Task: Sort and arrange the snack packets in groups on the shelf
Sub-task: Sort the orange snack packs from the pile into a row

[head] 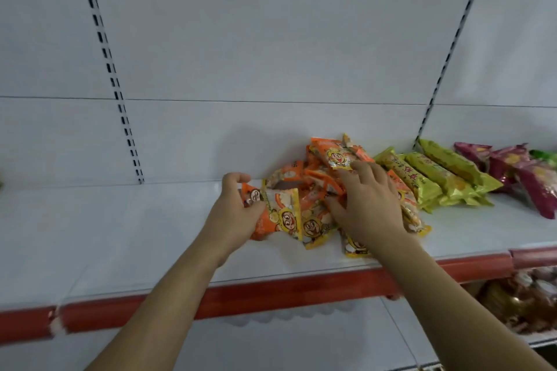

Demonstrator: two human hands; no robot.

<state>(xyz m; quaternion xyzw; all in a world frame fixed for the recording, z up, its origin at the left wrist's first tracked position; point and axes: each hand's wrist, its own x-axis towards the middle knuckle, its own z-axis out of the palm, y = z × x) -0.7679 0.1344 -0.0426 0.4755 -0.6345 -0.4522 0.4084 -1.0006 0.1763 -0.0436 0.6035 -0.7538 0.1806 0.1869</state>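
The yellow-green packets (422, 178) on the shelf (150, 235) carry a column of large red Chinese characters along their length; the print is blurred, and the characters cannot be read with certainty. The orange packets (289, 214) show a cartoon face with big eyes and a wide smile, but the lettering around it is too small and smeared to make out. The purple packets (530, 181) bear no legible writing. The red strip (271, 292) along the shelf edge shows no readable price or label.

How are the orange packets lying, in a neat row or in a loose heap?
In a loose heap: the orange packets overlap at mixed angles on the shelf, while the yellow-green packets beside them lie side by side.
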